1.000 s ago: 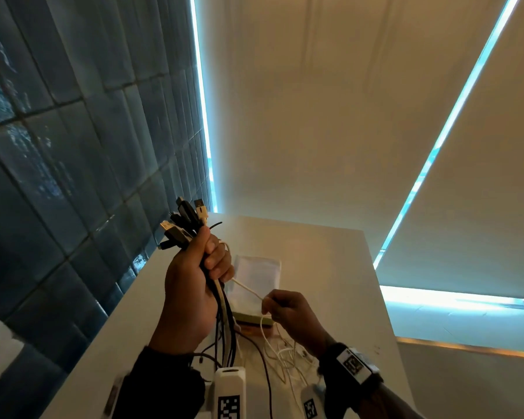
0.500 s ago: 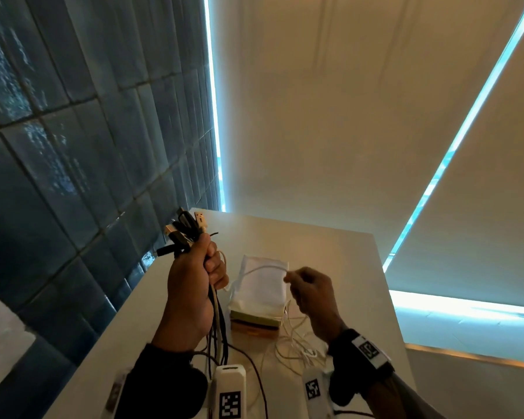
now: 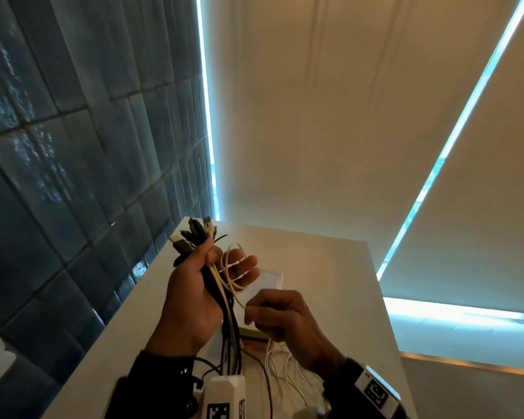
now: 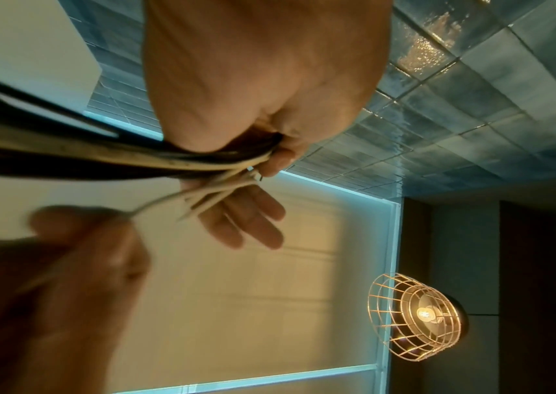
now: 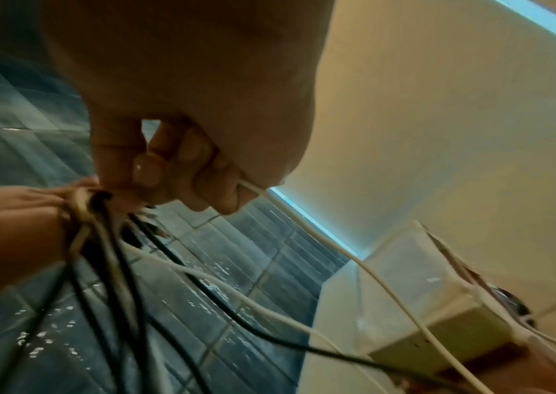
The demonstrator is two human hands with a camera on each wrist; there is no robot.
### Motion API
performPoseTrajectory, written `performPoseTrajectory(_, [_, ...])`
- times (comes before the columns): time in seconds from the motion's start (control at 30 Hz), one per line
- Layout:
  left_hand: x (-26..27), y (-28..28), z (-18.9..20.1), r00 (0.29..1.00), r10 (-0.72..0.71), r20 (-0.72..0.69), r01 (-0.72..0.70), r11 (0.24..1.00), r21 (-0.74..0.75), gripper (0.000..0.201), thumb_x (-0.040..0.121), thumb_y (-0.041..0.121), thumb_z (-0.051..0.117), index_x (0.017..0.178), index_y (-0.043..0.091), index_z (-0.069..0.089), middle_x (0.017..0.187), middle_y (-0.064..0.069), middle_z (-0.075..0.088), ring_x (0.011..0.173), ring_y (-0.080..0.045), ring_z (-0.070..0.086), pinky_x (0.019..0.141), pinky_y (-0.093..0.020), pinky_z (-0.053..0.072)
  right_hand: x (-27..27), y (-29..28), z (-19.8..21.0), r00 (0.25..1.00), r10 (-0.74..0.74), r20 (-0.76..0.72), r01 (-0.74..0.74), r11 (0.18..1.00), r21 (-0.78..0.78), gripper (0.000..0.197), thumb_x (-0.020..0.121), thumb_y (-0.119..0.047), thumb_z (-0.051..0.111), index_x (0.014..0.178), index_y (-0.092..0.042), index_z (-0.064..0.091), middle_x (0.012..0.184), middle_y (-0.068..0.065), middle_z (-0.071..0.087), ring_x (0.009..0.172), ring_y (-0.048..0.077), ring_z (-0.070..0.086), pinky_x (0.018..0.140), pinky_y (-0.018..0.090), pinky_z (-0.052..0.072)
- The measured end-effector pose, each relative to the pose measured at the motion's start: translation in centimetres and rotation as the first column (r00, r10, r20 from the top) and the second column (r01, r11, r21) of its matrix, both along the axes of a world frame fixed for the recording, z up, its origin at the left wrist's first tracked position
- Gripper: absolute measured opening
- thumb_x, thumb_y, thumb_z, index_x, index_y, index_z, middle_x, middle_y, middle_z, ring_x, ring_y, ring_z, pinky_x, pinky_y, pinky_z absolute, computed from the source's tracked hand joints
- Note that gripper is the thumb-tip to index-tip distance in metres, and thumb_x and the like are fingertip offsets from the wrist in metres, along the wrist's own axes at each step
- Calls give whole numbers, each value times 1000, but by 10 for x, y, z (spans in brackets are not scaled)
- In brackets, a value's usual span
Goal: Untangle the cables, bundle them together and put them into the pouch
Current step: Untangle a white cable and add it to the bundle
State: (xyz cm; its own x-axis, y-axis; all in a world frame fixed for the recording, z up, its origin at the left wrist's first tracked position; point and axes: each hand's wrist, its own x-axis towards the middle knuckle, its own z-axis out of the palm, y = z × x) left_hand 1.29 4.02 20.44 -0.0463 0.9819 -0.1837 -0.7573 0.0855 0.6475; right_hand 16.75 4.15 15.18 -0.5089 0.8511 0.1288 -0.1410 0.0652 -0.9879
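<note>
Since half a second earlier, right hand (image 3: pixel 280 319), pinching the white cable (image 3: pixel 229 278), had looped it round the bundle (image 3: pixel 224 300) the left hand (image 3: pixel 194 300) thumb-clamped, fingers spread, above the table (image 3: pixel 330 267); bundling under way, pouch (image 3: pixel 268 281) unfilled mid-table.

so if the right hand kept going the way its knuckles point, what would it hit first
Most likely the left hand and its cable bundle: the right hand, pinching the white cable, points at them from close by. Depth is unclear.

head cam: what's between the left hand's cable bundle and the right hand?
A thin white cable runs from loops over the left hand's bundle to the right hand's pinch; the white pouch lies behind. The head view shows it.
</note>
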Motion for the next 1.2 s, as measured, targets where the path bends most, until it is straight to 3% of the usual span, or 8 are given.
performPoseTrajectory(0.13, [-9,2,11,999,1,-48,5,993,116,35,97,32,41,64,18,39,65,-3,51,50,-12,45,49,-23,40,7,1,-28,995,-73,67,78,993,-83,19,96,-2,50,87,8,63,53,-12,57,46,-3,50,48,6,38])
performPoseTrajectory(0.3, [-9,-1,9,992,11,-127,6,992,130,36,98,31,40,64,20,37,57,4,36,46,-9,27,47,-23,28,12,18,-68,955,-195,223,196,980,14,26,98,-15,53,82,2,65,61,-12,54,54,-1,45,54,10,37])
performPoseTrajectory(0.67, [-17,-8,9,982,-23,-186,54,985,161,36,93,31,45,59,18,40,50,6,27,42,-7,23,46,-24,23,17,39,-123,854,-282,437,338,939,-56,27,95,-12,52,73,-12,66,66,-8,55,55,-4,46,55,10,38])
performPoseTrajectory(0.8, [-16,-11,4,956,14,-293,24,992,125,34,89,31,48,57,19,42,49,5,26,41,-8,22,46,-25,18,20,44,-123,768,-373,521,461,886,-45,26,92,-11,54,70,-9,68,63,-5,57,58,7,48,55,19,39])
performPoseTrajectory(0.87, [-14,-9,0,942,28,-335,0,997,82,36,94,29,45,59,18,41,50,5,26,41,-8,22,45,-25,19,19,47,-104,738,-484,470,564,825,-36,24,92,-13,56,73,-7,69,58,-2,55,50,9,45,46,21,37])
performPoseTrajectory(0.97, [-12,-3,-9,934,39,-355,-40,999,7,37,99,27,41,63,18,39,51,4,29,43,-9,25,45,-24,21,14,43,-56,827,-531,184,554,826,-102,17,93,-12,58,83,-2,68,57,1,50,45,9,38,40,21,31])
performPoseTrajectory(1.07, [-5,-1,-14,932,66,-357,-88,995,-45,36,99,27,43,65,16,40,53,1,42,48,-12,39,50,-25,29,4,26,-12,906,-423,-6,423,906,-2,15,95,-15,57,90,-4,66,61,2,51,48,8,38,44,20,30])
performPoseTrajectory(1.2, [3,-4,-12,923,61,-381,-98,992,-78,36,100,29,42,67,15,44,65,-8,68,64,-19,60,67,-31,42,-7,3,21,980,-181,-79,191,970,151,14,94,-15,56,86,-8,65,59,-1,50,50,10,38,46,17,31])
